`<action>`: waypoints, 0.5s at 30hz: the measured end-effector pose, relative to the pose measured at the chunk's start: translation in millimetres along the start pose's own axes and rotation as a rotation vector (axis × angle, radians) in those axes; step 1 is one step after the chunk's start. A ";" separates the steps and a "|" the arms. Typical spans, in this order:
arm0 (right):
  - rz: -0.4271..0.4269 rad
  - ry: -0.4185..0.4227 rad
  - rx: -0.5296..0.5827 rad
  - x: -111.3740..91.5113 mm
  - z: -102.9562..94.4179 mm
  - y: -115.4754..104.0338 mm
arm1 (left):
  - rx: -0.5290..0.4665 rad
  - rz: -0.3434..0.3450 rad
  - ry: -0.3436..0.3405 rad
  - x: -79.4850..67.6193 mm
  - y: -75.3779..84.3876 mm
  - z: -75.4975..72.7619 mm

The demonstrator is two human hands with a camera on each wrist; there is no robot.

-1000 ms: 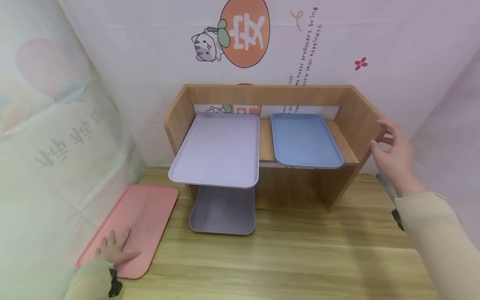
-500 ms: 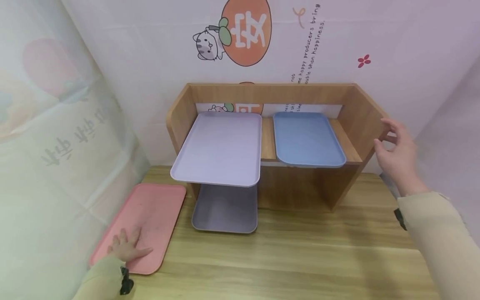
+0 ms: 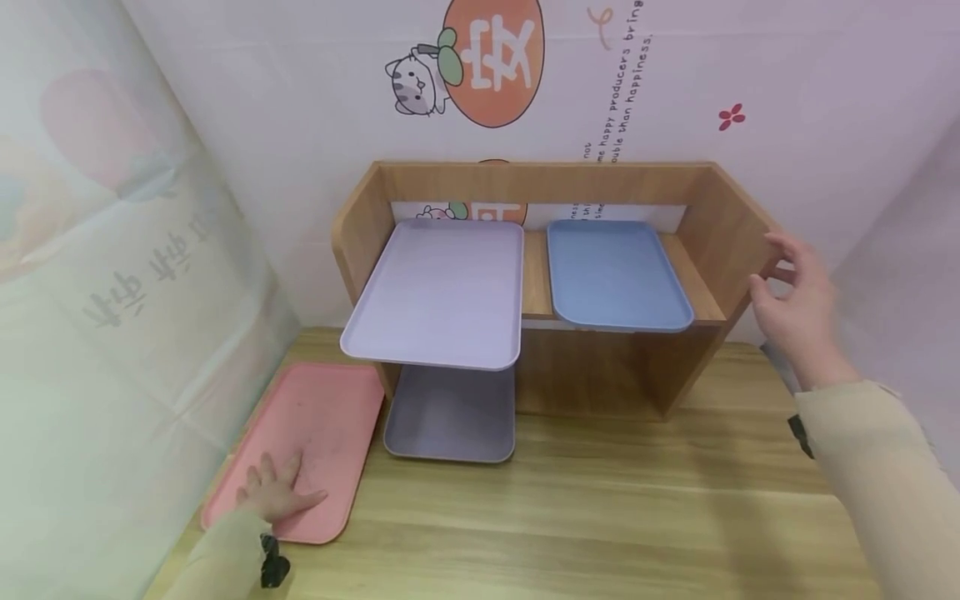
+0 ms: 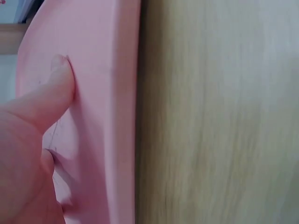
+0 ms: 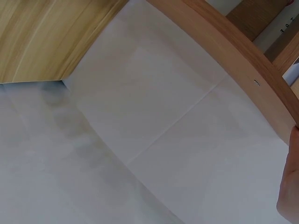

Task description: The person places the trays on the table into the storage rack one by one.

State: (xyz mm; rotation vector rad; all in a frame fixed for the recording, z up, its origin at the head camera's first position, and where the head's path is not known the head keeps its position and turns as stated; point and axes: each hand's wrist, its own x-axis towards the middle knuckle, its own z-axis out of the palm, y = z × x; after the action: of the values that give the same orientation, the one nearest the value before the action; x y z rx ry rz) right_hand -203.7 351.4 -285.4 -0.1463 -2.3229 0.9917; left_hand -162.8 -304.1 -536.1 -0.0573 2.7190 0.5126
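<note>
My left hand point(image 3: 274, 495) lies with spread fingers on the pink tray point(image 3: 333, 417), which is flat on the table left of the wooden shelf point(image 3: 543, 182). In the left wrist view the thumb point(image 4: 58, 86) presses the tray's inner surface near its raised rim. My right hand point(image 3: 804, 315) holds the front edge of the shelf's right side panel, thumb and fingers curled about it. Only part of that hand shows at the right border of the right wrist view, against the side panel point(image 5: 233, 58).
A lilac tray point(image 3: 438, 292) and a blue tray point(image 3: 618, 275) lie on the shelf's upper board, their front ends overhanging. Below the lilac one, a grey-purple tray point(image 3: 453, 417) sticks out from the lower level. Printed cloth point(image 3: 630, 75) hangs behind and at both sides of the wooden table point(image 3: 570, 508).
The left hand and the pink tray have slid together to the right, until the tray's far right corner is beside the shelf's left foot. The right hand keeps its place at the shelf.
</note>
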 end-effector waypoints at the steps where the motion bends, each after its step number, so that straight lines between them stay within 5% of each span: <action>1: -0.001 0.003 0.000 0.0 -0.2 -0.4 | -0.001 0.003 0.003 -1.9 4.1 -0.5; 10: -0.008 0.005 -0.026 0.1 -2.4 -1.8 | 0.003 0.002 0.022 -4.3 18.0 4.5; 15: -0.015 -0.048 -0.043 -0.6 -1.5 0.7 | 0.036 0.076 0.180 -3.5 1.1 7.1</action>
State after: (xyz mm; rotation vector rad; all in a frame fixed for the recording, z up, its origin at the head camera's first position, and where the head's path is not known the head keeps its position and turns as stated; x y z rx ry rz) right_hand -202.5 352.7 -285.3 -0.1237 -2.3866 0.9476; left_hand -157.2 -300.6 -540.6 0.0104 2.9147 0.5014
